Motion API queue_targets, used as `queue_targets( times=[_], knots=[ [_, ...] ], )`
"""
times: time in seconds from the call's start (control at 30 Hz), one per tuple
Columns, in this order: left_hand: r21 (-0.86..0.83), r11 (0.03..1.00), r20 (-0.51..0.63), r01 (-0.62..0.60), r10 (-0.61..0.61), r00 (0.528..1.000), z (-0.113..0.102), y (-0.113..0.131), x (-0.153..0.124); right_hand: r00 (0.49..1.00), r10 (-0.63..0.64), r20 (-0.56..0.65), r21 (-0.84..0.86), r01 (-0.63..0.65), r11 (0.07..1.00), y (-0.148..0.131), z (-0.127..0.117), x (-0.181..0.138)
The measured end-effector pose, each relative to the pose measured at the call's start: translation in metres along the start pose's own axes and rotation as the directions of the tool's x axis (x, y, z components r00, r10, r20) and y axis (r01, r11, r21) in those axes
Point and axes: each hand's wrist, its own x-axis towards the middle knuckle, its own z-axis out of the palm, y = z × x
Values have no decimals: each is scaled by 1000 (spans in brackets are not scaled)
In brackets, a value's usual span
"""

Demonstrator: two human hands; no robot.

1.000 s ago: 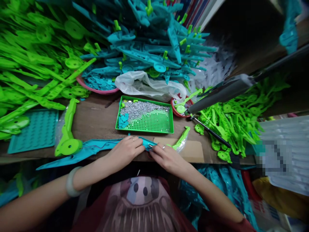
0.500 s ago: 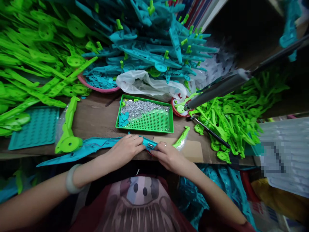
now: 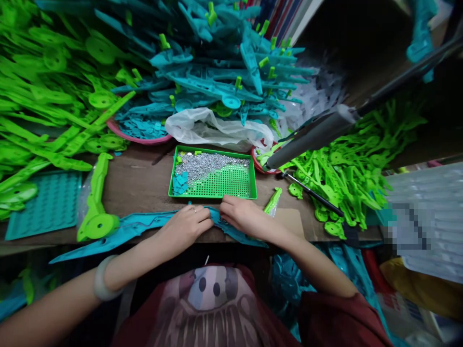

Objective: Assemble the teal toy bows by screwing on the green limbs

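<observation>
A long blue plastic shell piece [image 3: 141,221] lies along the front edge of the table, with a thin wire running inside it. My left hand [image 3: 190,222] is closed on its middle, thumb and fingers over the near edge. Just to the right, my right hand [image 3: 242,214] bends its fingertips down onto the same piece, so what they press or pinch is hidden. Behind both hands stands a green perforated tray [image 3: 213,196] with many small silver screws and a few blue chips. A lime green part [image 3: 97,197] touches the blue piece's left portion.
Lime green parts [image 3: 43,96] pile up at the left, blue parts [image 3: 217,72] at the back, more green ones [image 3: 333,178] at the right. A grey power screwdriver [image 3: 311,137] hangs on an arm over the right side. A cardboard piece [image 3: 291,222] lies near the front edge.
My right hand has moved up and left from the right part of the blue shell toward my left hand. The shell's right end now shows below it. The view has shifted slightly.
</observation>
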Motion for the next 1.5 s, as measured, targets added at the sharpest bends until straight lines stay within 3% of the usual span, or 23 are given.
queue_targets(
  times=[0.2,0.33,0.43,0.5,0.6,0.67,0.73,0.8,0.93,1.2,1.5],
  knots=[
    [58,995,-11,-79,80,997,-2,3,3,996,-69,-52,-63,65,996,7,11,11],
    [67,994,-20,-92,93,995,0,3,2,988,-115,-102,195,133,972,10,8,3],
    [54,995,-15,-81,82,997,1,2,1,985,-75,-158,316,123,941,10,6,0],
    [49,995,-19,-85,86,996,0,2,1,984,-50,-174,265,95,960,9,10,2],
    [61,994,-24,-88,90,996,-1,2,2,982,-34,-188,-4,34,999,10,24,6],
    [80,993,-21,-92,94,995,-2,3,2,976,-47,-212,-185,7,983,12,34,6],
    [100,989,-7,-105,106,994,-3,4,1,961,-82,-265,-255,12,967,14,41,5],
    [113,986,11,-122,121,993,-3,4,0,934,-104,-342,-199,36,979,15,44,2],
    [139,981,6,-139,139,990,-3,4,0,895,-70,-441,120,136,983,13,37,-1],
    [100,993,-97,-66,76,992,-2,7,-3,941,-7,-339,500,186,846,9,20,-10],
    [-26,998,-78,51,-53,996,1,5,-5,977,-160,-143,497,211,842,6,12,-18]
  ],
)
